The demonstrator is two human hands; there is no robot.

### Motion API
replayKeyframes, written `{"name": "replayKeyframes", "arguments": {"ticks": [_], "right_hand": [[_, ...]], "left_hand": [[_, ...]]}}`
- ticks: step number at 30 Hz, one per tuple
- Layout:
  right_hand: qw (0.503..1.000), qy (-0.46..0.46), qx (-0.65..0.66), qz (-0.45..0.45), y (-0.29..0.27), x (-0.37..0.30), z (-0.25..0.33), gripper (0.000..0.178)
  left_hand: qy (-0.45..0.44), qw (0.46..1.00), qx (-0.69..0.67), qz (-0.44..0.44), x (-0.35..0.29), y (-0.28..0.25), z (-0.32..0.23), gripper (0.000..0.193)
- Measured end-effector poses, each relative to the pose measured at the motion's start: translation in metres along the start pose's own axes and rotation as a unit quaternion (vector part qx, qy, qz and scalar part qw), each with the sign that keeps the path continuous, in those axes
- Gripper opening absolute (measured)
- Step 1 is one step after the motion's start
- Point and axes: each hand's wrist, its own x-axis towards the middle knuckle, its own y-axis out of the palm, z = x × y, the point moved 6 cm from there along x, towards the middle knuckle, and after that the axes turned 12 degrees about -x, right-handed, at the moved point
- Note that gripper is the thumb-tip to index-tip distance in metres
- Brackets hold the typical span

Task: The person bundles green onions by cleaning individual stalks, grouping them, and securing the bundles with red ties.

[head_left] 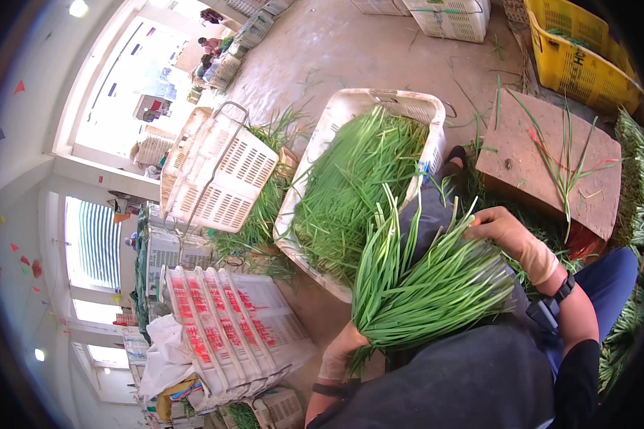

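A thick fanned bunch of garlic chives (426,282), long, flat and green, lies across my dark-aproned lap. My left hand (343,347), in a thin pale glove, is closed around the bunch's lower left side; its fingertips are hidden under the leaves. At the upper right edge of the bunch, my right hand (511,239) has its gloved fingers bent together against a few stalks. A small orange patch shows at those fingertips; I cannot make out what it is. Just beyond the bunch stands a white plastic crate (315,168) heaped with loose chives (368,182).
A brown board-topped stand (504,154) with a few stray stalks is at my right. Behind it sits a yellow crate (551,71). White crates, one tilted (229,179) and several stacked (229,322), fill the left. More chives (626,314) are piled along the right edge.
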Motion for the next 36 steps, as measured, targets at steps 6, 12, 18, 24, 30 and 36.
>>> {"name": "replayKeyframes", "arguments": {"ticks": [6, 12, 18, 24, 30, 36], "right_hand": [[0.903, -0.29, 0.316, 0.007, -0.104, -0.043, 0.01, 0.019], [0.996, -0.08, -0.039, -0.009, -0.058, -0.036, -0.004, 0.047], [0.993, -0.086, -0.054, 0.062, 0.01, -0.013, 0.018, 0.025], [0.981, -0.142, -0.129, -0.012, 0.005, -0.002, -0.005, 0.027], [0.927, -0.082, -0.353, -0.097, -0.004, -0.009, 0.003, 0.033], [0.948, -0.082, -0.238, -0.198, -0.007, -0.014, -0.008, 0.024]], "left_hand": [[0.023, 0.987, -0.16, -0.004, 0.001, 0.033, -0.028, 0.094], [-0.001, 0.999, -0.044, -0.002, 0.002, 0.022, -0.021, 0.088], [0.018, 0.996, -0.087, 0.0, 0.007, 0.026, -0.036, 0.085], [0.003, 0.992, 0.125, -0.014, 0.001, -0.018, 0.014, 0.07], [0.058, 0.951, 0.304, 0.028, 0.013, -0.029, 0.023, 0.051], [0.03, 0.973, 0.229, -0.016, 0.011, -0.027, 0.017, 0.053]]}}
